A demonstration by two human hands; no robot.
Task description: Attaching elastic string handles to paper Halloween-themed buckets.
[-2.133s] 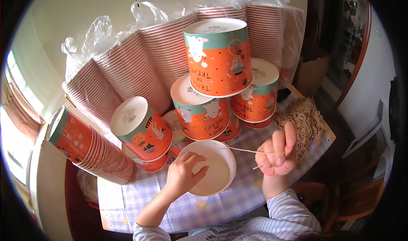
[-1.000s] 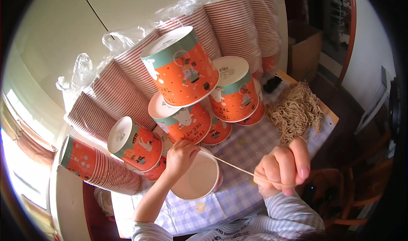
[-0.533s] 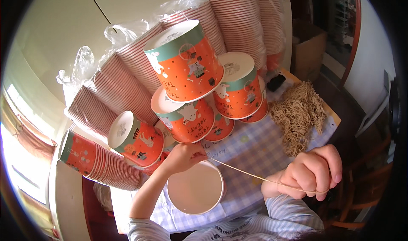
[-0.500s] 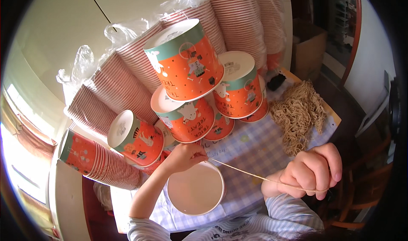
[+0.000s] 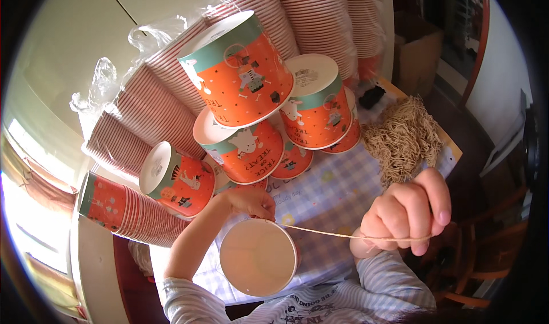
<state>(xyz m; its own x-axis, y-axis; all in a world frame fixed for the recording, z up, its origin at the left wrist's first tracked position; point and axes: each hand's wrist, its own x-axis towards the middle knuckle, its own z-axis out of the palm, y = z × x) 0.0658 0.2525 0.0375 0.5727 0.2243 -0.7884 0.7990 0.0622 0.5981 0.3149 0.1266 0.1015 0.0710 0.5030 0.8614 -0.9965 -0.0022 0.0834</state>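
Note:
An open paper tub [image 5: 258,261] faces me with its white inside showing, near the table's front edge. My left hand [image 5: 251,203] is closed at its far rim, the thumb and fingers pressed there; what lies under the fingertips is partly hidden. From that rim a thin beige string [image 5: 320,231] runs taut to the right. My right hand [image 5: 407,214] is closed round the string's other part, raised over the right side of the table. A small dark hole [image 5: 247,290] shows by the tub's near rim.
Upside-down orange and green tubs [image 5: 243,72] are piled just beyond my left hand. Behind them stand tall nested stacks [image 5: 163,98] in clear plastic. A tangled heap of beige string [image 5: 403,141] lies at the right on the checked tablecloth [image 5: 337,195]. Another nested stack [image 5: 134,212] leans at left.
The tub's opening has tilted slightly and sits a bit lower left. My right hand has moved up and slightly left, with the string still taut. The view has shifted a little.

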